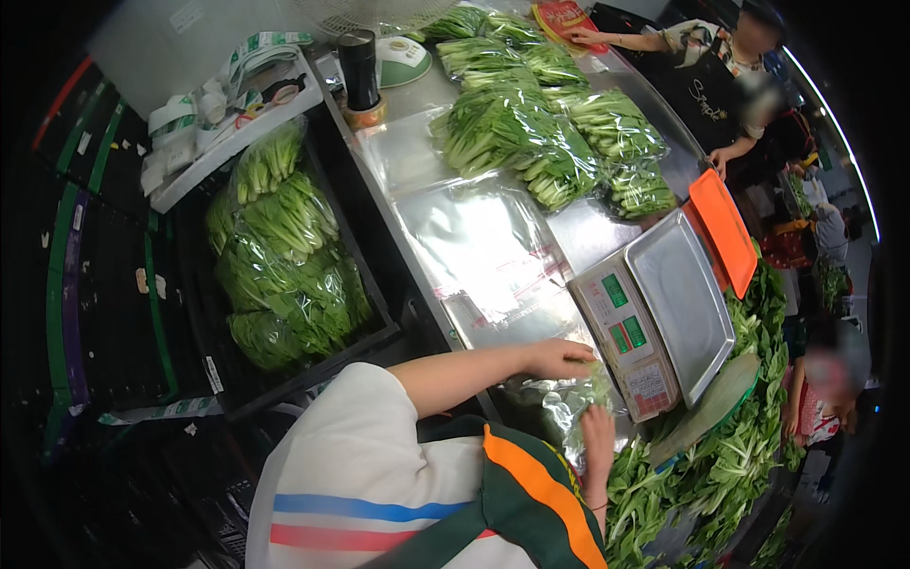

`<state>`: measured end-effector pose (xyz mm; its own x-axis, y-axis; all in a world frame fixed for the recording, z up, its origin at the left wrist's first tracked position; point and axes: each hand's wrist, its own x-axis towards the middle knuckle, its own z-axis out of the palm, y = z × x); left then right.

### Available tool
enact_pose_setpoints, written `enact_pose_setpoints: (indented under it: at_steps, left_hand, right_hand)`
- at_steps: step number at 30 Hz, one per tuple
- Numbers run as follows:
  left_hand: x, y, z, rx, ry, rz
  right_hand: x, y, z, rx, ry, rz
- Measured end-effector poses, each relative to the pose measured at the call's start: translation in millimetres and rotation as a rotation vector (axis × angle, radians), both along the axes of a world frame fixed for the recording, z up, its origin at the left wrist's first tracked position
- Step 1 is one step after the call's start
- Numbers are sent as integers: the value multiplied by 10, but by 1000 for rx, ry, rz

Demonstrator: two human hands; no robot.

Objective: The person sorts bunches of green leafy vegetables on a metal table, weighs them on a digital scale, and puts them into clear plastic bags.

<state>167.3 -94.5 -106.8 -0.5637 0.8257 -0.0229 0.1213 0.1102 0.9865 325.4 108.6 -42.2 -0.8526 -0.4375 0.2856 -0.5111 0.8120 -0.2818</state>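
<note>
A clear plastic bag with some green leaves showing through lies at the table's near edge, between my hands. My left hand grips its upper part, fingers bent over the plastic. On the opposite side, my right hand pinches the bag near the leaves. A digital weighing scale with a bare steel pan stands just beyond my hands, its displays lit green. Flat clear bags are spread on the steel table to the left of the scale. Loose leafy greens are heaped to the right.
Bagged greens are piled at the back. A black crate holds more bags. An orange plastic tray adjoins the scale; a long pale-green object lies nearby. A black cylinder stands by the fan. Several people work opposite.
</note>
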Motion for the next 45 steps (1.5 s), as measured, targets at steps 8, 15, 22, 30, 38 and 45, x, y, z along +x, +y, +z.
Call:
enact_pose_setpoints:
  at_steps: [8, 15, 22, 30, 38, 45]
  left_hand:
    - [465, -882, 907, 442, -263, 178]
    - [516, -1549, 1157, -26, -289, 449]
    - [520, -2863, 1404, -285, -111, 981]
    - [75, -1379, 2201, -161, 927, 509]
    - [61, 186, 855, -354, 938, -330]
    - [251, 245, -229, -263, 1140, -264]
  right_hand:
    - [-893, -786, 490, -1184, -315, -523]
    - [-865, -1230, 588, -1109, -431, -210]
    - [-551, 318, 962, -380, 658, -837]
    - [-443, 196, 304, -387, 235, -498]
    - [1309, 790, 482, -801, 128, -943]
    - [3777, 1893, -201, 561, 36, -1974]
